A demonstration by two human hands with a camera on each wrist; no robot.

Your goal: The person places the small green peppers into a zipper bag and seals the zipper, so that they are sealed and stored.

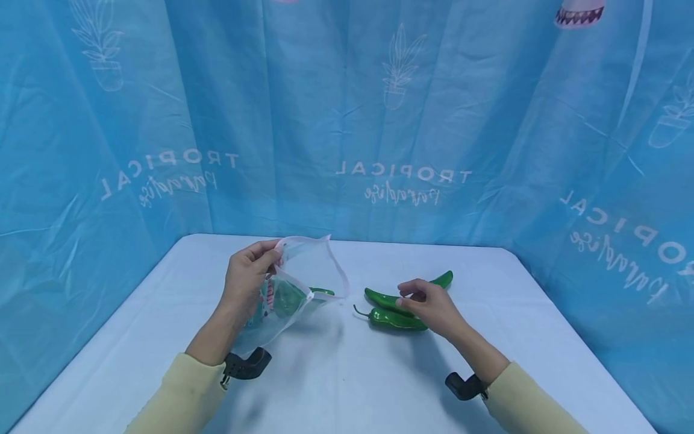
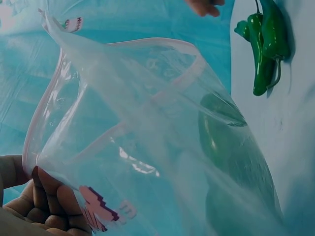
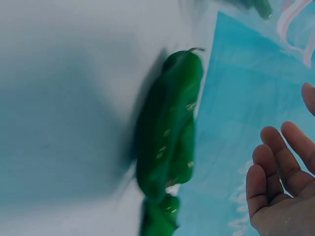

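Observation:
My left hand (image 1: 244, 280) pinches the pink-edged rim of a clear plastic zip bag (image 2: 133, 118) between thumb and fingers. The bag's mouth gapes toward the right, and green peppers (image 2: 215, 137) show dimly through its film. To the right, over the table, my right hand (image 1: 432, 306) hovers above several long green peppers, its fingers loosely bent with nothing between them. Nearest is a pepper with a curled stem (image 1: 396, 320); another pepper (image 1: 379, 298) lies just behind it, partly covered by the hand. A third pepper (image 1: 444, 279) reaches out beyond the knuckles.
A white-covered table (image 1: 336, 386) carries everything. Blue printed curtains (image 1: 303, 120) hang along its back and both sides. A black wrist camera (image 1: 248, 364) sits on the left wrist, with another camera (image 1: 465, 386) on the right.

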